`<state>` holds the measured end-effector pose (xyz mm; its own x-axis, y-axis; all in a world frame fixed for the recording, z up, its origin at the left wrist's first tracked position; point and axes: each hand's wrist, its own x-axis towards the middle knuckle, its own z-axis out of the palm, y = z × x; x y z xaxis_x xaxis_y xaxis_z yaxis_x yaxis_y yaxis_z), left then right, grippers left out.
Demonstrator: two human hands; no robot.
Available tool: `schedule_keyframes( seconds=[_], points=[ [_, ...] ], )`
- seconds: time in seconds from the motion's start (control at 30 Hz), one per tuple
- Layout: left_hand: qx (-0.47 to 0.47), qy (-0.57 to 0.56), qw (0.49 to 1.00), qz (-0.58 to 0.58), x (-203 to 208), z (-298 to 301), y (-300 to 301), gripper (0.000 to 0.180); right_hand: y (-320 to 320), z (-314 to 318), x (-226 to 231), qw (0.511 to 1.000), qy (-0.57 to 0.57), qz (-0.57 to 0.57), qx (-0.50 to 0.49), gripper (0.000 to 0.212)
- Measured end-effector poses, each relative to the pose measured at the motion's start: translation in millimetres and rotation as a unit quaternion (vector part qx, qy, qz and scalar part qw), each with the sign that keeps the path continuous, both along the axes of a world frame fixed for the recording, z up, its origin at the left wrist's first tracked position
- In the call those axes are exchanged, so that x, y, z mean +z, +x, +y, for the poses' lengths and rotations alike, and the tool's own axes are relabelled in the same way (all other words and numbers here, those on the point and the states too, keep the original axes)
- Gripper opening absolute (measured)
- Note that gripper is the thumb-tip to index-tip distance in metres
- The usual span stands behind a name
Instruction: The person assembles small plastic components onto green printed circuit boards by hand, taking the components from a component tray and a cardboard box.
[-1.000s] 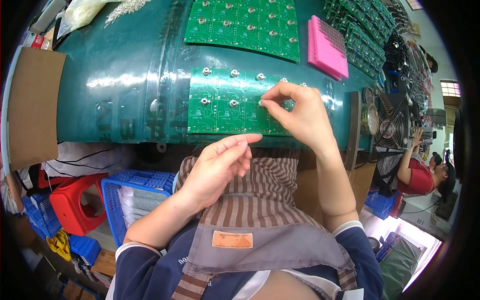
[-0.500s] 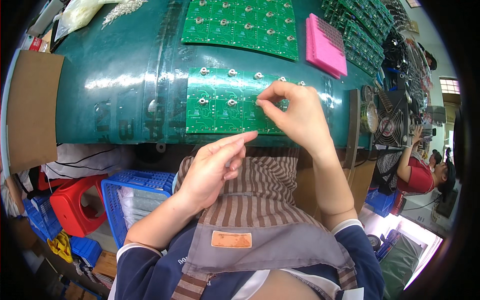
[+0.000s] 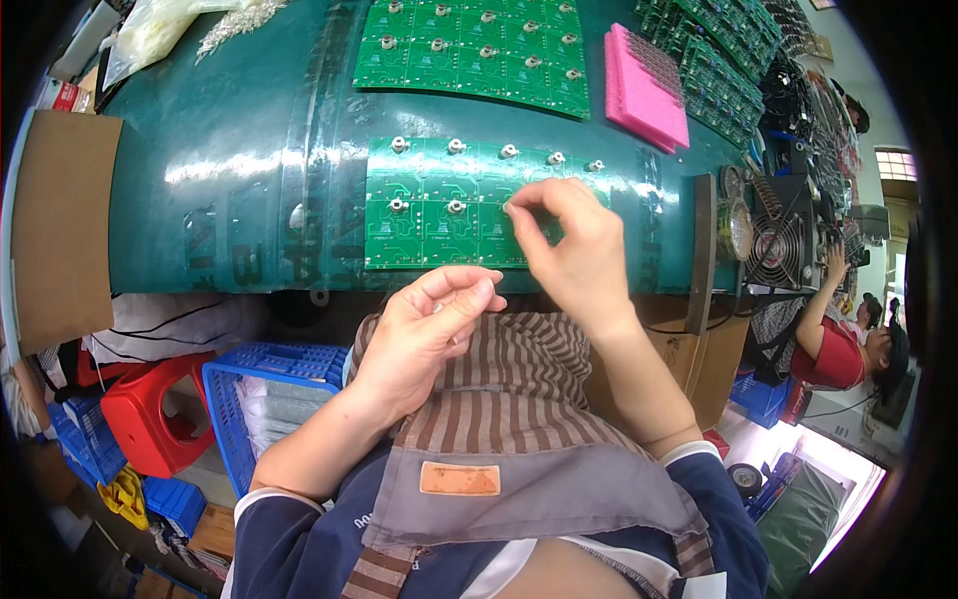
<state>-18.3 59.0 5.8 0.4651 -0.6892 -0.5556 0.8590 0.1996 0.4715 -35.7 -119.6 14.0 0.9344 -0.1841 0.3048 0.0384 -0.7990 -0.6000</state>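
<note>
A green circuit board panel (image 3: 394, 240) lies flat near the front edge of the bench. Small silvery round components (image 3: 456, 146) stand along its far row, and two more (image 3: 456, 207) at the left of its nearer row. My right hand (image 3: 577, 245) leans over the right part of the panel. Its thumb and forefinger pinch a small component, mostly hidden by the fingertips, down at the nearer row. My left hand (image 3: 424, 324) hovers at the panel's front edge, thumb against curled fingers. Whatever may be between them is too small to make out.
A larger green panel (image 3: 469, 60) with similar components lies behind. To its right are pink foam (image 3: 639, 95) and several stacked circuit boards (image 3: 723, 95). A cardboard sheet (image 3: 65, 220) stands at left, a metal bar (image 3: 702, 240) at right. Another person (image 3: 833, 339) works far right.
My left thumb and forefinger have drawn together; the forefinger was stretched out before. My right hand stays pinched at the same place on the panel. The view has shifted slightly.
</note>
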Motion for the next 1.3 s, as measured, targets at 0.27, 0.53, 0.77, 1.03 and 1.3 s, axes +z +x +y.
schedule_keyframes(
  seconds=[0.27,0.53,0.77,1.03,1.3],
  points=[
    [-0.033,0.029,0.999,-0.007,1.6,-0.8,-0.8,0.021,1.1,-20.8,6.5,0.995,0.063,0.021,0.07,0.014],
    [-0.037,0.0,0.999,0.006,-4.3,1.8,-2.2,0.022,41.6,-179.0,-5.6,0.93,-0.166,-0.119,-0.306,0.017],
    [-0.036,0.029,0.999,-0.024,5.2,-7.5,1.1,0.023,50.7,-197.2,-22.5,0.925,-0.194,-0.066,-0.319,0.015],
    [-0.024,0.04,0.996,-0.071,5.0,-18.5,6.1,0.02,29.1,-129.0,-1.9,0.953,-0.1,-0.138,-0.252,0.006],
    [0.012,0.004,0.992,-0.126,5.4,-21.3,5.9,0.021,-44.8,3.3,17.5,0.831,0.555,0.031,0.027,0.008]
  ],
)
